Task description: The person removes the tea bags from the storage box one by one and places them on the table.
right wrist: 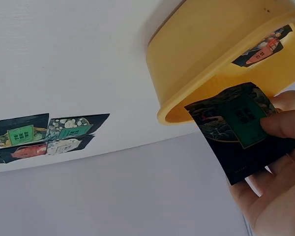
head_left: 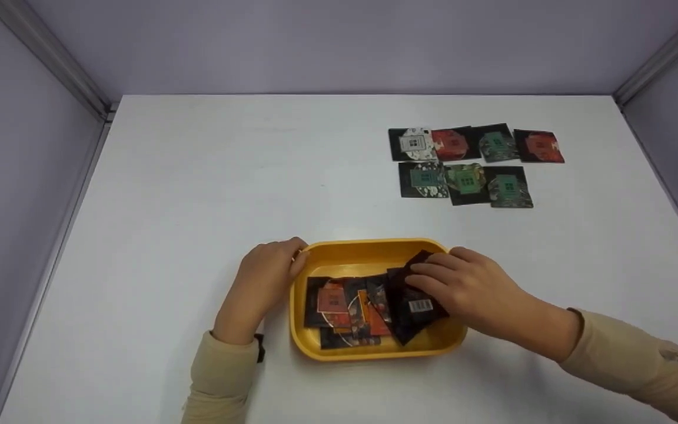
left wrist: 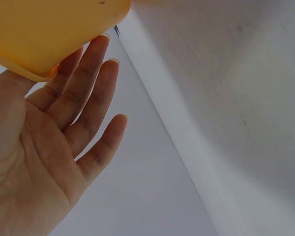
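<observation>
A yellow plastic tub [head_left: 368, 355] stands on the white table in front of me, with several dark, colour-labelled sachets [head_left: 333, 300] lying inside. My left hand [head_left: 265, 277] grips its far left corner, thumb over the rim and fingers along the outside wall [left wrist: 49, 29]. Over the tub's right side, my right hand [head_left: 468, 288] pinches a black sachet [right wrist: 211, 132] between thumb and fingers. A green label shows on this sachet in the right wrist view. From the head view, a dark back with a white barcode [head_left: 420, 305] is seen below the right fingers.
Two rows of sachets lie toward the back right of the table [head_left: 209, 176]. The upper row includes a white-labelled sachet [head_left: 414, 144] and red ones; the lower row has green-labelled sachets [head_left: 467, 182]. Pale walls [head_left: 345, 47] enclose the back and sides.
</observation>
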A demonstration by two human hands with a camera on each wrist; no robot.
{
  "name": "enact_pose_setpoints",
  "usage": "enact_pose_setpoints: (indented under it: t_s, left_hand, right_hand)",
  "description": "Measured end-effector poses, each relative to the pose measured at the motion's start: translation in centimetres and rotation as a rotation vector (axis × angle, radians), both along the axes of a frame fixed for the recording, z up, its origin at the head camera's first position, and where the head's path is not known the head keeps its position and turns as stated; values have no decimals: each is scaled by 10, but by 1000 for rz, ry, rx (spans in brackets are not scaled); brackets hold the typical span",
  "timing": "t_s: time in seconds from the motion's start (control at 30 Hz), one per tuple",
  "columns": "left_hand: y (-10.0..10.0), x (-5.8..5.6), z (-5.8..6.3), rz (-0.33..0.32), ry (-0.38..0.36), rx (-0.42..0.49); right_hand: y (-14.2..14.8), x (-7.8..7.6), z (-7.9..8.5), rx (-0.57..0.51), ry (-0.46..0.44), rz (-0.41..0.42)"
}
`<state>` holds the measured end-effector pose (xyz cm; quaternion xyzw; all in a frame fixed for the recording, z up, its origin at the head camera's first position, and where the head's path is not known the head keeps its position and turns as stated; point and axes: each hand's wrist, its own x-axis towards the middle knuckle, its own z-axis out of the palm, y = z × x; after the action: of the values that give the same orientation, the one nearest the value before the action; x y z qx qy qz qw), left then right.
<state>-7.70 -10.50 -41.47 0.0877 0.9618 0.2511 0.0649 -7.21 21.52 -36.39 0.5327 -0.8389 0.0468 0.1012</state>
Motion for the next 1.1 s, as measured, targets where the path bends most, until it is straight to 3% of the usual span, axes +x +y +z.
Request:
enact_pose_setpoints:
  t_s: [0.23, 0.47, 0.97, 1.1]
  left_hand:
    - [0, 1, -1, -2, 6, -4]
    - [0, 1, -1, 0, 1, -4]
    - [0, 0, 0, 14, -35, 3]
    - [0, 2, 1, -2, -2, -10]
  right_hand:
    - [11, -2, 9, -107, 39, -60]
    - [29, -8, 13, -149, 90, -145]
    - [82, -49, -2, -218, 121, -358]
    - [95, -59, -6, -217, 125, -403]
